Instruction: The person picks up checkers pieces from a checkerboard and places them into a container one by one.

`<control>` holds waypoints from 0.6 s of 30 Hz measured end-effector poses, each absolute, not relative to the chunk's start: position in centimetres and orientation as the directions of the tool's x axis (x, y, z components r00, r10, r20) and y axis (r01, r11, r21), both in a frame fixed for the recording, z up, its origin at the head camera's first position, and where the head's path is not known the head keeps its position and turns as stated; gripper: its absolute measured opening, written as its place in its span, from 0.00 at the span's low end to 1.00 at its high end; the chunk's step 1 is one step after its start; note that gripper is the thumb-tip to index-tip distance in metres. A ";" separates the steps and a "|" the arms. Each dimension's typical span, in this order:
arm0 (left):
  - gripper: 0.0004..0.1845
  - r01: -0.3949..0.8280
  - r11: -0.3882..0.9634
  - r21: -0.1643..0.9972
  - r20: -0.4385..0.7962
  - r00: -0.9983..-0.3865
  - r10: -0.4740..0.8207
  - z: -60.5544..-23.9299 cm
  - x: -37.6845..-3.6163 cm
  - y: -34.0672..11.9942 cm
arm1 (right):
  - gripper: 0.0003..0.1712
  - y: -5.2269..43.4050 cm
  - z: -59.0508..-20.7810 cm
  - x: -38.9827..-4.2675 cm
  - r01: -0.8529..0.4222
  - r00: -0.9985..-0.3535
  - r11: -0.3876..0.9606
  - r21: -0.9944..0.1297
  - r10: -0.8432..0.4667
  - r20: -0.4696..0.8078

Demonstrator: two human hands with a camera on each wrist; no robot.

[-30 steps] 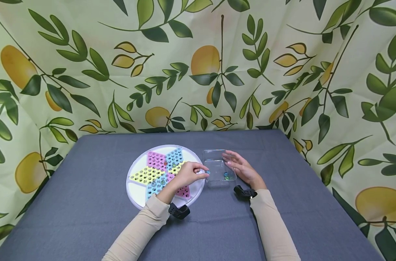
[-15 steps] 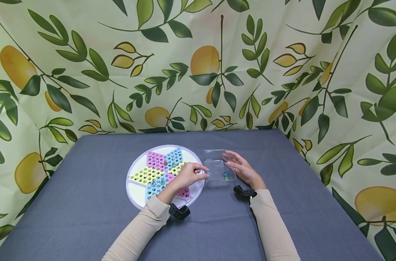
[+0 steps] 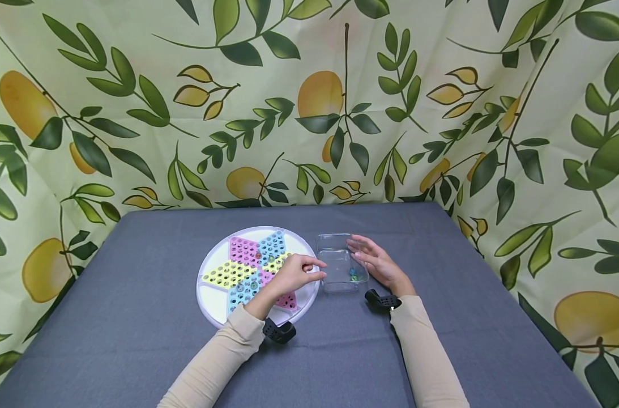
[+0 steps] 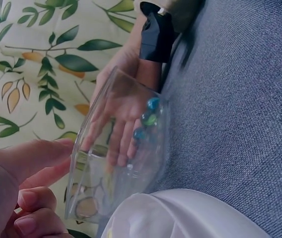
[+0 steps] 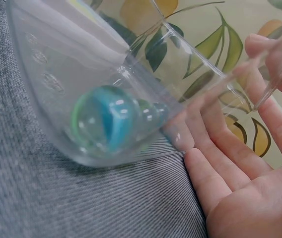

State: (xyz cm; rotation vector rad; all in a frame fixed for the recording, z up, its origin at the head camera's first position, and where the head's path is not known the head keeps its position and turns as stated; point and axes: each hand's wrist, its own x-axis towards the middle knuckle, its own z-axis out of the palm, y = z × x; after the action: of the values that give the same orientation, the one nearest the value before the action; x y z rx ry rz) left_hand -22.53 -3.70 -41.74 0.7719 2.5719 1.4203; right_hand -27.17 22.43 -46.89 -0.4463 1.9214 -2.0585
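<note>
Head view: Chinese checkers board (image 3: 214, 300) ctr-left; clear plastic box (image 3: 334, 258) ctr. R hand (image 3: 382, 266), fingers straight, at box's right wall; a bump prob. tips it. L hand (image 3: 295, 273) tips parted, gripping nothing; marbles (image 3: 353, 273), box's lower right, might spill.

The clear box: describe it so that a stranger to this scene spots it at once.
Start at the grey table and find the round white board. Just to the person's right of it, between the left hand and the right hand, sits the box. Unlike the board, it is straight-sided and see-through, with a few marbles near one corner.
</note>
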 end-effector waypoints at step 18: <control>0.14 0.398 0.372 0.839 0.211 -0.867 0.452 -41.2 -22.3 -5.7 | 0.35 22.6 -47.0 -27.1 -0.013 -0.902 -0.094 -0.995 -0.430 0.052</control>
State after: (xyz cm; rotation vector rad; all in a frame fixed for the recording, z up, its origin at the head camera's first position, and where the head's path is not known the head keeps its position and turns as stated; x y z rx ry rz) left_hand -22.34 -5.73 -41.22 0.7921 2.5570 1.5386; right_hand -27.13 22.57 -46.98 -0.4847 1.8940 -2.0752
